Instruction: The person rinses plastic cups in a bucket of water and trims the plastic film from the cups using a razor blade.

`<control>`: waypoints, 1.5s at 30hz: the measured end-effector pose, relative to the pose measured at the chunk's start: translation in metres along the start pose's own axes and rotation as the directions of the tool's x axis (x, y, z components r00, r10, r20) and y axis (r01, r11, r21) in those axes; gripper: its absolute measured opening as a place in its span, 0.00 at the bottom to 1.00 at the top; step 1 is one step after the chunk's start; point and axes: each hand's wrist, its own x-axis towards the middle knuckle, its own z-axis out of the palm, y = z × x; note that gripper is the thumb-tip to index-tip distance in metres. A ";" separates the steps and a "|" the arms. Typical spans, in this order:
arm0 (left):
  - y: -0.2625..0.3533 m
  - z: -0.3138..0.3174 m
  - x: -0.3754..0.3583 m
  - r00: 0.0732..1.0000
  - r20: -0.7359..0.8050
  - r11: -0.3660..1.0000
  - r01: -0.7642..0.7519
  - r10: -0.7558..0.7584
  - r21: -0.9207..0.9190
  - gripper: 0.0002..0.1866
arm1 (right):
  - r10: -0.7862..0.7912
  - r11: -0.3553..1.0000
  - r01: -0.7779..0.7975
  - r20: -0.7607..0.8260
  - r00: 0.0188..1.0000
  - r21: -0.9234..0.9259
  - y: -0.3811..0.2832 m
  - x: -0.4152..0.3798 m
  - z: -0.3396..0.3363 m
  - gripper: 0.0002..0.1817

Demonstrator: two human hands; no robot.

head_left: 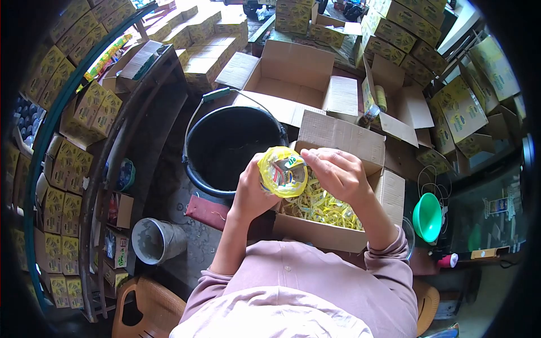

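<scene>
My left hand (253,188) is wrapped around a round container in yellow printed plastic (285,186). Its circular end faces up toward me, with a small green-and-white label (292,163) near the edge. At the container's right rim is my right hand (337,173), thumb and fingertips pinched together; what lies between them, if anything, is too small to make out. Below both hands stands an open cardboard box (332,239) holding many loose yellow printed strips (315,211).
A large black bucket (194,169) with a raised handle stands left of the box. Nearby are a grey bucket (149,242), a green bowl (427,217), an open carton (296,62) and an orange chair (147,310). Stacked yellow cartons (62,208) line the left.
</scene>
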 end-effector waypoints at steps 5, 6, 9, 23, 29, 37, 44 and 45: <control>0.004 0.003 0.003 1.000 -0.018 1.000 -0.011 0.011 -0.005 0.34 | -0.025 1.000 0.025 -0.003 1.000 -0.007 0.000 0.001 -0.001 0.19; 0.006 0.002 0.004 1.000 -0.004 1.000 0.002 -0.002 -0.018 0.34 | -0.029 1.000 0.028 -0.010 1.000 -0.007 0.001 0.000 0.000 0.19; 0.007 0.000 0.007 0.999 0.033 0.997 0.046 -0.044 -0.065 0.33 | -0.040 0.999 0.040 -0.016 0.999 -0.001 0.003 -0.003 0.004 0.19; -0.002 -0.007 0.008 0.952 0.282 0.965 0.176 -0.117 -0.193 0.30 | -0.032 0.999 0.032 0.009 0.999 0.029 0.011 -0.008 0.013 0.21; -0.005 -0.007 0.007 0.902 0.406 0.847 0.329 -0.150 -0.418 0.27 | -0.043 0.996 0.036 0.073 0.996 0.086 0.013 -0.012 0.013 0.22; -0.011 -0.011 0.012 0.827 0.543 0.748 0.450 -0.143 -0.488 0.27 | 0.032 0.991 -0.043 0.087 0.996 0.129 0.013 -0.019 0.018 0.23; -0.021 -0.011 0.008 0.743 0.657 0.539 0.608 -0.126 -0.584 0.26 | 0.032 0.989 -0.043 0.083 0.996 0.140 0.013 -0.020 0.020 0.23; -0.022 -0.011 0.007 0.729 0.674 0.492 0.633 -0.119 -0.597 0.26 | 0.037 0.988 -0.051 0.090 0.995 0.148 0.013 -0.020 0.020 0.23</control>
